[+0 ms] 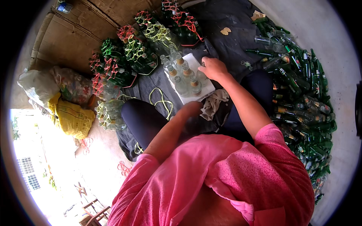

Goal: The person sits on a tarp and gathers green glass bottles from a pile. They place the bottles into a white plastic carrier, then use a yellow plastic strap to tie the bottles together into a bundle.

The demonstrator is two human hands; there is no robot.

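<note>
Several clear glass bottles stand upright, grouped close together on a white board in front of me. At the board's right side, my right hand has its fingers around the neck of another clear glass bottle, which is upright over the board. My left hand is low by the board's near edge, between my knees. It lies in shadow, and its fingers are too dark to make out. Beside it, a crumpled beige cloth touches the board's near right corner.
Green bottles stand to the left in bundles tied with coloured cord. Loose bottles are heaped along the wall at right. A yellow-green cord loop lies on the dark ground sheet. Filled sacks sit far left.
</note>
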